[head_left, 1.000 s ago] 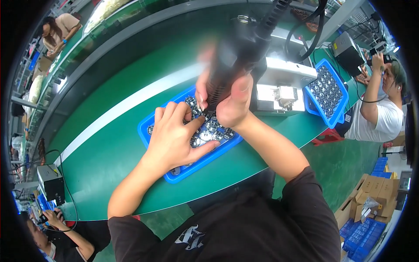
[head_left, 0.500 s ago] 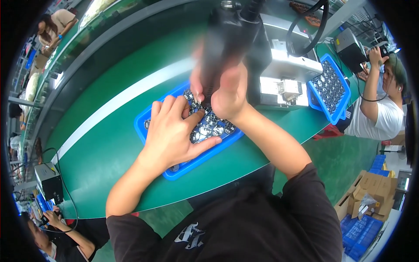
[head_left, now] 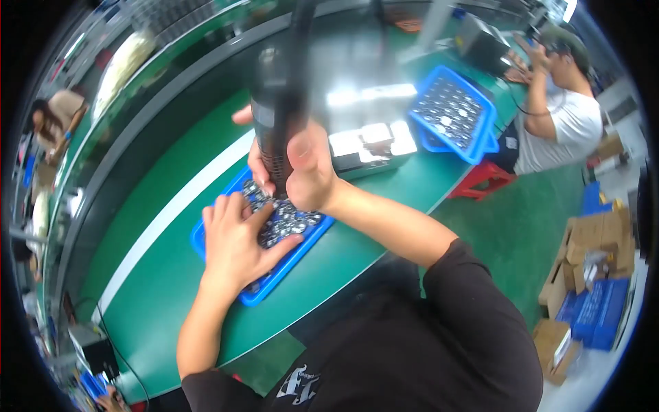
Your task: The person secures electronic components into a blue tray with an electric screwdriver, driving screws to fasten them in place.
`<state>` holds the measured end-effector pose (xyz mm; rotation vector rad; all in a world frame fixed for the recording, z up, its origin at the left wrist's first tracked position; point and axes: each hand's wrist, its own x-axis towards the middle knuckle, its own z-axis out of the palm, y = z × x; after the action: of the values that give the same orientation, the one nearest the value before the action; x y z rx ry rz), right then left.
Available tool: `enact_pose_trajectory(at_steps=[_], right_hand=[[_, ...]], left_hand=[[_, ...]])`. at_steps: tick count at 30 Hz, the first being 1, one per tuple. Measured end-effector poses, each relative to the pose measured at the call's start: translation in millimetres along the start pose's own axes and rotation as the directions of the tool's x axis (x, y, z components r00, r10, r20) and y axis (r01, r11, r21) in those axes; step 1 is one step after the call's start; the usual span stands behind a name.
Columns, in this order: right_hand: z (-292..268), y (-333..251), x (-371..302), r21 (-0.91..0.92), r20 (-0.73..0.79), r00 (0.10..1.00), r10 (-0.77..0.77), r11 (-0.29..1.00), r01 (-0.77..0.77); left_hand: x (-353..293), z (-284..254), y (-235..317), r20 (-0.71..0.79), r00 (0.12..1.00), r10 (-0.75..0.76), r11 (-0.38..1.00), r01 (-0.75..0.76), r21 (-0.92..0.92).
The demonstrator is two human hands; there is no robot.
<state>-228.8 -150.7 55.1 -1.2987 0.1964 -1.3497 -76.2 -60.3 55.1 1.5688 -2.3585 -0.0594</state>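
My right hand (head_left: 312, 165) is wrapped round a black, upright electric screwdriver (head_left: 270, 130), blurred near its top. The tool's lower end points down into a blue tray (head_left: 257, 296) on the green table. Small round parts (head_left: 292, 221), silver and dark, lie loose in this tray. Over its left side rests my left hand (head_left: 233, 240), fingers bent among the parts and thumb stretched out apart. Its index finger lies close to the screwdriver's lower end. The tip itself is hidden, as is whatever lies beneath the left fingertips.
Right of the tray stands a shiny metal fixture (head_left: 367, 147). Beyond it sits another blue tray (head_left: 473, 147) of similar parts, beside a person in a white shirt (head_left: 563, 130). A red stool (head_left: 477, 180) and cardboard boxes (head_left: 590, 237) are on the right. A control box (head_left: 93, 347) is at far left.
The whole view has swung, so the tray, fixture and both hands appear farther left. My hands stay over the same tray, and the screwdriver remains in my right hand.
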Motion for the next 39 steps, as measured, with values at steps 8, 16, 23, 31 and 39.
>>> enact_pose_trajectory(at_steps=[8,16,23,31,39], right_hand=[[-60,-129,-2,-0.396,-0.222,0.956,-0.191,0.914,0.091],[-84,-99,1,-0.307,-0.353,0.922,-0.158,0.951,0.045],[-78,-93,-6,-0.345,-0.259,0.964,-0.066,0.938,-0.029],[-5,-69,-3,-0.013,0.024,0.992,-0.122,0.992,0.123],[20,-5,21,-0.006,0.118,0.993,-0.011,1.0,0.012]], left_hand=[[0,0,-1,-0.075,0.997,0.027,0.999,-0.03,-0.033],[-14,-1,-2,-0.132,0.986,0.103,0.994,-0.108,-0.031],[-17,-4,-7,-0.12,0.991,0.055,0.994,-0.065,-0.086],[-15,2,-17,-0.157,0.986,0.055,0.989,-0.075,-0.128],[-19,3,-25,-0.189,0.98,0.056,0.984,-0.086,-0.154]])
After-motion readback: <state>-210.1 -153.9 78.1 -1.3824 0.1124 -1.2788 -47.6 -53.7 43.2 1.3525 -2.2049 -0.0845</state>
